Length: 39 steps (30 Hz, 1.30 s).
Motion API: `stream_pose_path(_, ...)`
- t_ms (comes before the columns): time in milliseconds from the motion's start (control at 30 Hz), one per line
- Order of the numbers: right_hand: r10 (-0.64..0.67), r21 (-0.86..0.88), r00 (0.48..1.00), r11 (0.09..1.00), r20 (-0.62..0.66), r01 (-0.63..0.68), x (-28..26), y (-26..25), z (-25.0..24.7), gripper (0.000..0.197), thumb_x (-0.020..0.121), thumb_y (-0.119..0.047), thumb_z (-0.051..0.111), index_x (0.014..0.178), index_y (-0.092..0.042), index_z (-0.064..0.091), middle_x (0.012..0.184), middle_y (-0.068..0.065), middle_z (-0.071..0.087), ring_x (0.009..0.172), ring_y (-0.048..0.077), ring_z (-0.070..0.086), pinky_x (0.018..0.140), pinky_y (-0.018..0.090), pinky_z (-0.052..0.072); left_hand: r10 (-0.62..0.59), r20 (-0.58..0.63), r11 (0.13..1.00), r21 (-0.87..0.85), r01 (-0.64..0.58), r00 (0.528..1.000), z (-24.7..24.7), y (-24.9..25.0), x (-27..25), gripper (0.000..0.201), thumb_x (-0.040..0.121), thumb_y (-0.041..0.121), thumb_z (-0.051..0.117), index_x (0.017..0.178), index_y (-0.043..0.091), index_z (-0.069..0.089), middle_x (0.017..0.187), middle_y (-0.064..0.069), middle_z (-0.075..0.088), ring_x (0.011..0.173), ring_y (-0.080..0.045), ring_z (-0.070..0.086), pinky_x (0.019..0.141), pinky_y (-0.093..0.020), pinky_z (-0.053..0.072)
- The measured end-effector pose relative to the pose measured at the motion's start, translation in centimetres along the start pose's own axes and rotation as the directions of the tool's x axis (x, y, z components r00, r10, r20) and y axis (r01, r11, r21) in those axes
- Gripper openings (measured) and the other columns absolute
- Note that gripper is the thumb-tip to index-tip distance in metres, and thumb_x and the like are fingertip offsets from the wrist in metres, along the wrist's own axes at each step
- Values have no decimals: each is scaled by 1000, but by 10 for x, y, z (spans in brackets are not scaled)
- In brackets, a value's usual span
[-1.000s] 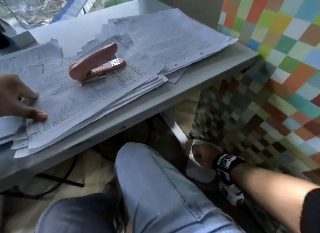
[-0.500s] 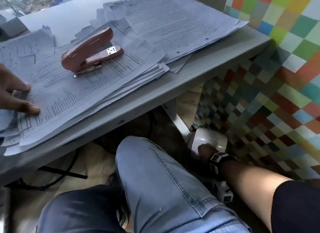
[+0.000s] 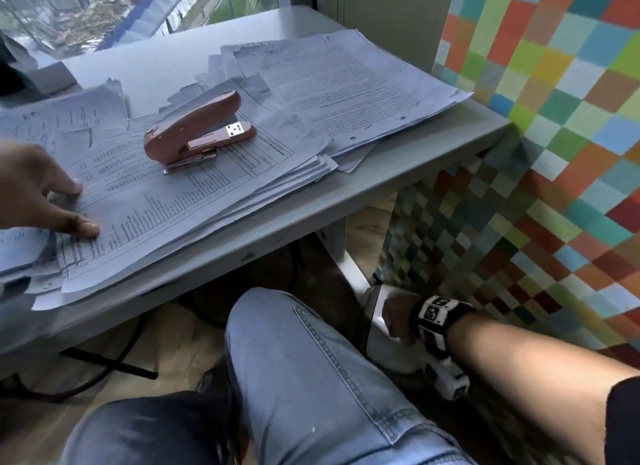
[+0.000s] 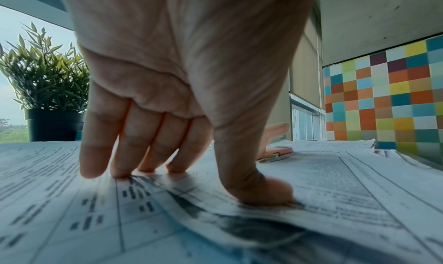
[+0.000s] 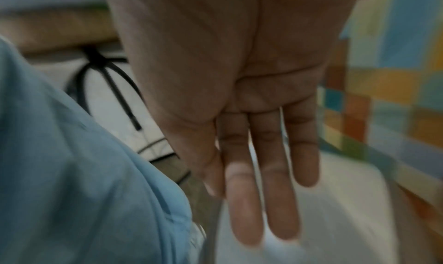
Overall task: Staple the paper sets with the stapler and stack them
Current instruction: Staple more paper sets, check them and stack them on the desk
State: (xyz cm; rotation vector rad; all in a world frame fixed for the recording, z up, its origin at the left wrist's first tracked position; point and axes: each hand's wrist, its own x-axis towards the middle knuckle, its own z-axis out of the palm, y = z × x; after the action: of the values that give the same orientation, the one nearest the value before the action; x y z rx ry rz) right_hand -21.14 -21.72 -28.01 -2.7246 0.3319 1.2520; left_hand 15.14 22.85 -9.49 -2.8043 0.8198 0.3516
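Note:
A pink stapler [image 3: 197, 132] lies on the top sheet of a loose paper pile [image 3: 166, 201] in the middle of the grey desk [image 3: 346, 194]. My left hand [image 3: 69, 208] rests at the pile's left end, thumb and fingertips [image 4: 261, 190] pressing the printed sheet [image 4: 335, 182] flat. The stapler [image 4: 275, 146] shows just beyond the thumb. A second spread of papers [image 3: 346, 84] lies at the desk's far right. My right hand [image 3: 394, 315] hangs below the desk beside my knee, fingers [image 5: 258, 201] straight and holding nothing, against a white object [image 5: 335, 220] on the floor.
A colourful checkered wall [image 3: 554, 118] stands close on the right. My legs in jeans [image 3: 311, 378] fill the space under the desk, with black cables [image 3: 104, 367] on the floor. A potted plant [image 4: 48, 97] stands by the window, and more sheets [image 3: 62, 115] lie at the far left.
My right hand has gone from a fist to straight fingers, lower beside the white object. The left hand stays pressed on the paper; the stapler has not moved.

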Motion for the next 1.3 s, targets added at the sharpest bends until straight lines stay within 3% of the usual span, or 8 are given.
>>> stream_pose_path(267, -215, -47, 976, 975, 39, 217, -110, -59, -138, 17, 90, -6, 55, 92, 0, 70, 44, -3, 58, 32, 4, 50, 47, 19, 50, -67, 28, 997, 51, 65, 997, -60, 103, -67, 119, 16, 105, 34, 93, 25, 75, 63, 7, 65, 61, -12, 61, 67, -29, 53)
stream_pose_path(433, -408, -163, 902, 908, -141, 385, -195, -107, -212, 9, 86, -17, 62, 82, -14, 69, 72, 1, 74, 64, 16, 70, 61, 27, 56, -129, 86, 991, 33, 126, 988, -67, 126, -91, 122, 25, 99, 33, 108, 17, 68, 113, -4, 69, 102, -21, 63, 91, -35, 50)
stream_pose_path(600, -560, -285, 752, 827, -348, 485, -202, -164, -268, 12, 85, -21, 67, 88, -10, 68, 79, 3, 74, 76, 22, 70, 75, 32, 57, -163, 76, 987, 19, 162, 984, -74, 139, -110, 93, 52, 92, 51, 118, 27, 64, 114, 4, 66, 104, -17, 60, 92, -33, 49)
stream_pose_path(733, -561, -524, 593, 812, -577, 258, -169, -199, -296, 79, 64, -48, 83, 128, -19, 47, 122, 4, 54, 109, 23, 53, 87, 36, 48, -236, 48, 971, -26, 238, 971, -77, 153, -113, 75, 67, 74, 66, 117, 20, 60, 117, 1, 64, 106, -19, 57, 82, -28, 46)
stream_pose_path(833, -496, -554, 655, 821, -569, 140, -145, -216, -303, 95, 56, -51, 87, 131, -19, 39, 125, 5, 47, 114, 26, 51, 81, 37, 45, -316, 32, 933, -170, 317, 948, -83, 159, -118, 62, 65, 65, 75, 93, 16, 51, 89, 3, 56, 85, -16, 53, 68, -27, 39)
stream_pose_path(933, -449, -669, 793, 740, -411, 71, -128, -228, -302, 59, 74, -49, 77, 118, -19, 51, 120, 0, 54, 116, 22, 53, 84, 33, 47, -354, 14, 797, -518, 310, 935, -80, 154, -118, 48, 65, 46, 85, 86, 11, 59, 84, 0, 64, 77, -17, 58, 62, -25, 41)
stream_pose_path(1100, -475, -674, 778, 733, -410, 92, -124, -228, -309, 59, 81, -49, 69, 122, -7, 59, 121, 7, 64, 111, 25, 59, 74, 27, 44, -457, 17, 385, -897, 215, 889, -77, 153, -118, 27, 72, 25, 82, 91, 10, 70, 91, -8, 70, 83, -21, 64, 72, -26, 50)
stream_pose_path(1300, -481, -657, 748, 750, -458, 80, -120, -224, -308, 59, 76, -51, 73, 118, -13, 59, 115, 1, 65, 109, 22, 59, 69, 23, 38, -348, -58, 281, -958, 46, 936, -71, 170, -114, 58, 55, 0, 65, 111, 14, 62, 103, -12, 72, 95, -30, 70, 85, -49, 57)
